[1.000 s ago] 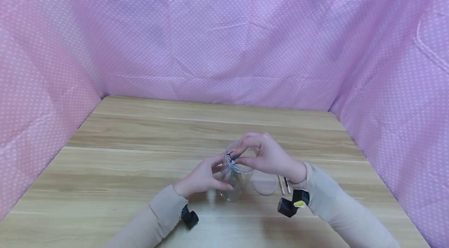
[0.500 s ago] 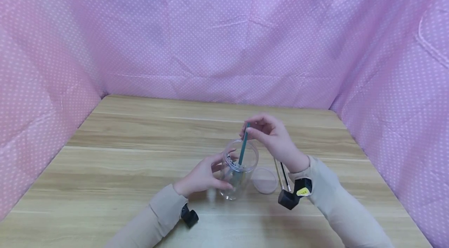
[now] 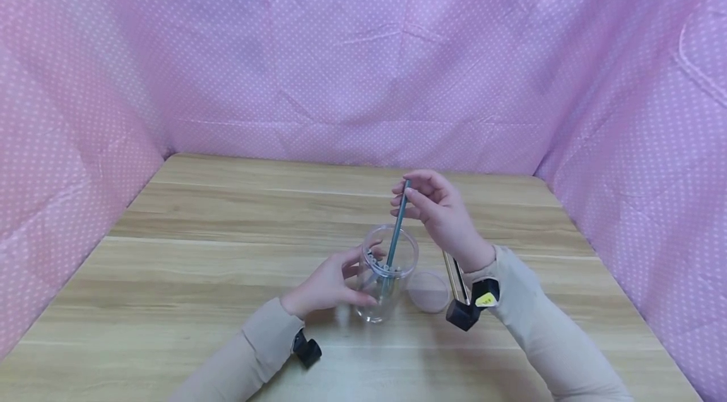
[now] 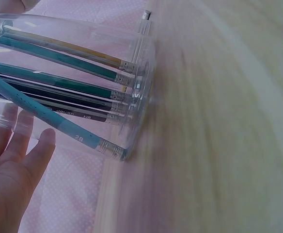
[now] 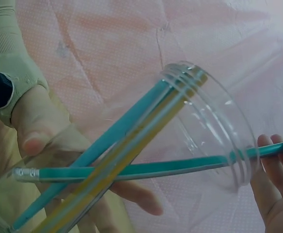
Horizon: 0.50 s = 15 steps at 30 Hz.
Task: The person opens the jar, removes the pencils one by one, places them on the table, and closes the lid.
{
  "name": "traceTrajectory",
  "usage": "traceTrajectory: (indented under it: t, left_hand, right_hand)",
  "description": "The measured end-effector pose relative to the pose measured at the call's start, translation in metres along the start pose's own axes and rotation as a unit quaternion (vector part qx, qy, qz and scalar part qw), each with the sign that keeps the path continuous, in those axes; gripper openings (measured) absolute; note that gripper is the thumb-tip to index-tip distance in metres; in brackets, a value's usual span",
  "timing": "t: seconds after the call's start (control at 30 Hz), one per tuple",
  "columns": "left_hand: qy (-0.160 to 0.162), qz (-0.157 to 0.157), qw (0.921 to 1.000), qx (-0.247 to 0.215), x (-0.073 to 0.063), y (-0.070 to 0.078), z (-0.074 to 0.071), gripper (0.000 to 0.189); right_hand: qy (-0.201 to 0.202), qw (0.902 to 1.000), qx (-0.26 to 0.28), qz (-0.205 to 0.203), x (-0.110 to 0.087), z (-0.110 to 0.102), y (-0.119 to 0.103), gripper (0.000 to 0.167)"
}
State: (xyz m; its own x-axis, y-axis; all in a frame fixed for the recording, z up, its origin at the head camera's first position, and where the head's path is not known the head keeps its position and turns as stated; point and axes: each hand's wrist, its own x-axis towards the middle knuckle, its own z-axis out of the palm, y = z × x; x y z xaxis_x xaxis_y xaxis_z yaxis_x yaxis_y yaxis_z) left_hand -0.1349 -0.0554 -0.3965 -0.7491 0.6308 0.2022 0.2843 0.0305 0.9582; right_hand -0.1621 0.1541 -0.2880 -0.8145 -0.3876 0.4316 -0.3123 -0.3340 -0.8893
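Slim teal-green wooden pencil (image 3: 399,218) at the heart of it, part in and part out of a clear plastic cylindrical jar (image 3: 416,257) with a threaded mouth. Silvery ferrule (image 5: 26,174) at the low end, down inside toward the base. Long axis on a steep slant, tipping at the top toward the far and right edges of the pale wood-grain worktop (image 3: 227,231), so away from the left hand

Right hand (image 3: 447,219) easily the nearer one: up above the rim, pinching the pencil's top end between thumb and fingers. Left hand (image 3: 329,285) lower, over on the side of the worktop's left edge, curled round the outside of the jar, with plastic wall between it and the pencil. Both busy gripping, basically

More pencils leaning about in the jar: a light-blue one (image 4: 54,120), marked 2B by the look of it, a yellow one (image 5: 132,150), a few dark ones too. Can't swear to a full count through the plastic

Just right of the jar, a round clear plastic lid (image 3: 428,293) flat on the wood, then a pair of slim sticks (image 3: 450,269), one gold-toned and one dark, partly hidden behind the black camera (image 3: 462,315) on the right wrist. All well apart from the worktop's far corners, with pink polka-dot cloth (image 3: 341,74) beyond the far edge
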Motion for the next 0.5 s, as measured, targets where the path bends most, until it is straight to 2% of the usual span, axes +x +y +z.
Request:
traceTrajectory:
  t: [0.27,0.5]
  left_hand:
    - [0.003,-0.002,1.0000,0.007,0.0004,0.0004,0.0000,0.077]
    - [0.001,-0.010,0.9999,-0.002,0.0000,-0.0004,-0.0001,0.083]
  right_hand:
    - [0.010,0.9998,0.017,0.001,0.0005,0.0045,0.0062,0.026]
    - [0.020,0.9992,-0.024,0.024,0.0019,0.0088,0.0081,0.026]
